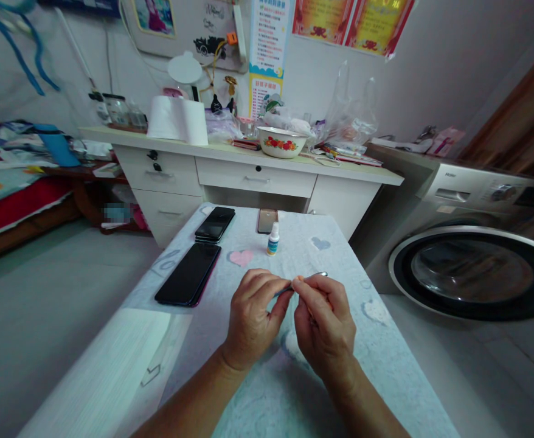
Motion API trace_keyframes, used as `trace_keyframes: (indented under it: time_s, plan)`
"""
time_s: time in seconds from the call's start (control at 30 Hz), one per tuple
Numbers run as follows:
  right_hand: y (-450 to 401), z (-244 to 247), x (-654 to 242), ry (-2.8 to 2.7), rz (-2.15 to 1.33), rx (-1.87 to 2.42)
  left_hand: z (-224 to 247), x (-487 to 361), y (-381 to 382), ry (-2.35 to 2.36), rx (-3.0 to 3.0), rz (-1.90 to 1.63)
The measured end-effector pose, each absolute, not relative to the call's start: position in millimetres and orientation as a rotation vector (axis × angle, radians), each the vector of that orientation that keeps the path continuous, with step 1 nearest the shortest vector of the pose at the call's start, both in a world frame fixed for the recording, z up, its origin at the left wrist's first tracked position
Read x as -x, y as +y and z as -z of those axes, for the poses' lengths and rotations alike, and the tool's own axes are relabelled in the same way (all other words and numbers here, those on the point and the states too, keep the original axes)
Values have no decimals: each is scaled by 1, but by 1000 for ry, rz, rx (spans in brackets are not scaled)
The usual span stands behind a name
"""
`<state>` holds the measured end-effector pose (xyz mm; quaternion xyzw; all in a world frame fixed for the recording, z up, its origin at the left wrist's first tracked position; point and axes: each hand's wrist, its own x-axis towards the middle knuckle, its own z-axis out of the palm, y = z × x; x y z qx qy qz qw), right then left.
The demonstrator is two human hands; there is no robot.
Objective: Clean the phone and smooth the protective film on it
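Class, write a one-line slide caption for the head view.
Left hand and right hand hold small items near a bottle and phones.

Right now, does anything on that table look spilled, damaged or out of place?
Nothing stands out: the small bottle stands upright and the nearest black phone lies flat. What the left hand and right hand pinch is mostly hidden.

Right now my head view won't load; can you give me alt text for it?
The left hand and right hand meet over a heart-patterned tablecloth, pinching a thin, mostly hidden object. A small bottle stands just beyond them, with dark phones to the left. Behind are a white desk and, right, a washing machine.
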<state>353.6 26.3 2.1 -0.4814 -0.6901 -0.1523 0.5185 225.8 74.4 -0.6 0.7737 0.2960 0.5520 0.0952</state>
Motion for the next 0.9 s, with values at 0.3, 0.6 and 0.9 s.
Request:
trace_keyframes:
  time_s: [0.3, 0.6, 0.9]
  plan:
    - [28, -2, -357, -1673, 391, 1150, 0, -225, 75, 888, -2302, -1633]
    - [33, -11, -374, -1509, 487, 1230, 3, -222, 77, 898, -2305, -1651]
    - [31, -10, -367, -1533, 465, 1228, 3, -223, 76, 889, -2316, -1655]
